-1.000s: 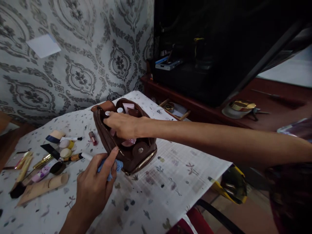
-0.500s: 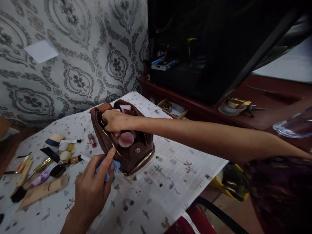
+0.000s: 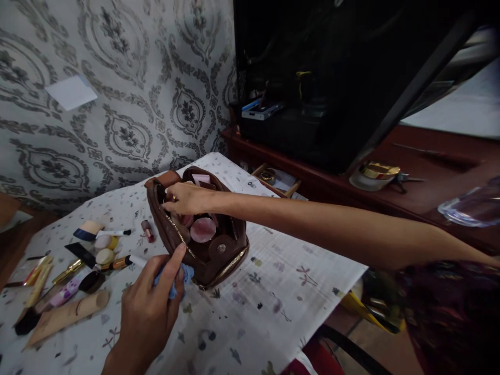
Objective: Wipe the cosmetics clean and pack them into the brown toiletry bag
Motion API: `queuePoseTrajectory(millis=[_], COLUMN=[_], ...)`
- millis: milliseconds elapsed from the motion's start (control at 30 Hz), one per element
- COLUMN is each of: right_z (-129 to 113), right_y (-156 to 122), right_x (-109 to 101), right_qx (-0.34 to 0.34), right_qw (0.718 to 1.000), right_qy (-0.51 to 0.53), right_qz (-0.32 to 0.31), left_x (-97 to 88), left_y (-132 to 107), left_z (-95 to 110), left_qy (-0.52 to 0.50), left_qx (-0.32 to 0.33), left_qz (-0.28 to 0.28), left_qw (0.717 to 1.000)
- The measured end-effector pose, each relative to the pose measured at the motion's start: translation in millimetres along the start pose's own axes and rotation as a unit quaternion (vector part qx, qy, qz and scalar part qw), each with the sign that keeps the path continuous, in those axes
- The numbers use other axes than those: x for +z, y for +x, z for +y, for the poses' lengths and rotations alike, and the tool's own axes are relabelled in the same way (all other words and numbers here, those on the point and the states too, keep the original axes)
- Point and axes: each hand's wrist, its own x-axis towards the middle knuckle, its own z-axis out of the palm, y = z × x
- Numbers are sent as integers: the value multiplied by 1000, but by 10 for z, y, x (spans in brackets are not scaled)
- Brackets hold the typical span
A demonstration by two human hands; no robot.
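A brown handbag [image 3: 203, 260] lies unzipped on the patterned cloth, its gold zip edges spread apart. My right hand [image 3: 185, 199] reaches into its far left part, fingers curled and wearing a ring. The bag's wall and shadow hide the fingertips and anything in them. Inside the bag, near that hand, sits a round pink compact [image 3: 203, 229]; a pale pink item [image 3: 201, 180] shows deeper in. My left hand [image 3: 152, 297] is curled around a crumpled blue cloth [image 3: 186, 273] beside the bag, one fingertip against the zip edge.
Makeup lies spread at the left: a beige tube [image 3: 70, 316], a dark brush [image 3: 91, 282], small round jars [image 3: 105, 256] and a small red-pink tube [image 3: 147, 231]. A large black screen [image 3: 312, 94] stands on the dark red cabinet [image 3: 429, 187] beyond an open drawer [image 3: 283, 182].
My right hand has turned slightly inside the bag, and a ring now shows on it. My left hand keeps its place by the bag. The view has shifted a little.
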Motion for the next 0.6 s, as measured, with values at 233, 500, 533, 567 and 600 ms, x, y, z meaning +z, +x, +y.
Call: queuePoseTrajectory(millis=[233,500,533,567,600], right_z=[13,133,177,225,278], right_y=[-42,-576,-652,-722,-784], right_x=[-122,-424,-440,-445,-439], right_qx=[-9,-72,-73,-73,-72], right_qw=[998,929,915,902,890], right_qy=[55,284,302,314,320], right_qz=[8,226,258,288,316], left_x=[2,39,45,51,57], left_y=[1,-68,-81,-94,-106], left_z=[2,-2,-8,-15,-21], left_qy=[8,-8,-10,-11,-11], left_qx=[6,-13,-14,-16,-16], left_qz=[5,-7,-9,-11,-12], left_qw=[1000,1000,1000,1000,1000])
